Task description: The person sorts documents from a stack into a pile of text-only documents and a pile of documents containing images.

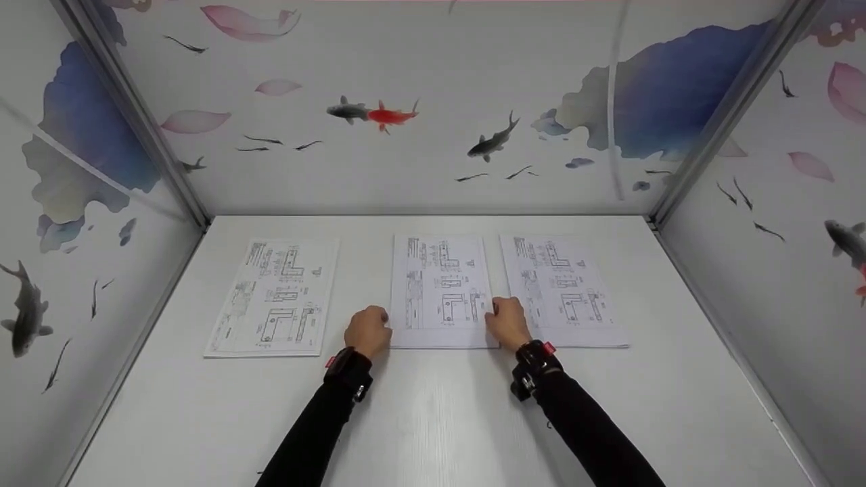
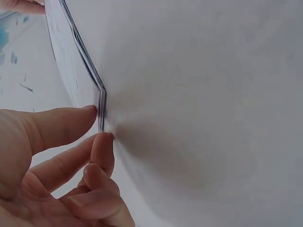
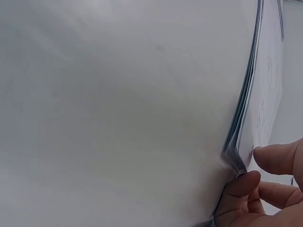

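Both of my hands are at the middle stack of drawing sheets (image 1: 433,287), printed with technical drawings. On its left edge, near the bottom, my left hand (image 1: 369,331) pinches the layered paper. In the left wrist view the thumb (image 2: 71,124) lies on the printed face and the index finger is at the edge. My right hand (image 1: 509,325) pinches the stack's lower right edge. The right wrist view shows its thumb (image 3: 277,157) on the printed side and a finger under the corner, where several layers of paper (image 3: 244,104) fan slightly apart.
Another stack of drawing sheets (image 1: 274,297) lies on the left of the white table (image 1: 433,419). A third stack (image 1: 565,291) lies close to the middle one's right side, beside my right hand. Panels with painted fish (image 1: 392,116) enclose the table's back and sides.
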Action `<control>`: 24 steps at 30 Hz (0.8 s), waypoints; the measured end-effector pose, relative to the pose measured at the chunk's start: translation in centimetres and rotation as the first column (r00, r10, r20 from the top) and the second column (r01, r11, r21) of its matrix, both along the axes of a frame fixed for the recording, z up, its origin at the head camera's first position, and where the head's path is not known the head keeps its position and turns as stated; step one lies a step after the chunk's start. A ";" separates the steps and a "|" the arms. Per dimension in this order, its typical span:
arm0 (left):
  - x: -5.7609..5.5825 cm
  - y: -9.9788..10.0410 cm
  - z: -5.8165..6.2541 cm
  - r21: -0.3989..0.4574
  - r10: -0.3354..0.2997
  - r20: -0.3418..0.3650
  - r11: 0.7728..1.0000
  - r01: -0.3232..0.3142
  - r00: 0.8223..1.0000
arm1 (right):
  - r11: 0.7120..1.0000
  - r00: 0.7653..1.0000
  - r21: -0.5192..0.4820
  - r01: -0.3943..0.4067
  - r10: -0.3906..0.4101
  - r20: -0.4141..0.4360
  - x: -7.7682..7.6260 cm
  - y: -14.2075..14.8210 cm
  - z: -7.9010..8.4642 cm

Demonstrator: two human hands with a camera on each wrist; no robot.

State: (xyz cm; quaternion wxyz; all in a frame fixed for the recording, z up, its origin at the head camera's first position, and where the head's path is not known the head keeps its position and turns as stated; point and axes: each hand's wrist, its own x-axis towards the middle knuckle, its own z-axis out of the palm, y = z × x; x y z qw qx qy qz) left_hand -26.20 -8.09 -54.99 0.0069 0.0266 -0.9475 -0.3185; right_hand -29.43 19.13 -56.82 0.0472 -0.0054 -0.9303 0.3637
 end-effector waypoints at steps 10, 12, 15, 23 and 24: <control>-0.2 -4.2 0.1 0.087 0.077 -0.034 0.993 -0.074 0.996 | 0.998 0.999 -0.051 0.039 -0.039 -0.009 -0.1 -0.1 -0.1; -0.2 -5.3 0.2 0.093 0.095 -0.043 0.992 -0.091 0.995 | 0.998 0.999 -0.052 0.045 -0.046 -0.014 0.0 -0.3 0.0; -0.3 -6.7 0.3 0.087 0.128 -0.048 0.989 -0.124 0.991 | 0.996 0.997 -0.064 0.056 -0.059 -0.044 0.2 -0.6 0.2; -0.5 -9.4 0.2 -0.015 0.155 -0.116 0.987 -0.158 0.981 | 0.993 0.997 -0.111 0.026 -0.034 -0.071 0.9 -2.0 0.8; -0.5 -9.6 0.1 -0.034 0.154 -0.128 0.987 -0.160 0.980 | 0.993 0.997 -0.116 0.013 -0.022 -0.075 1.0 -2.2 0.9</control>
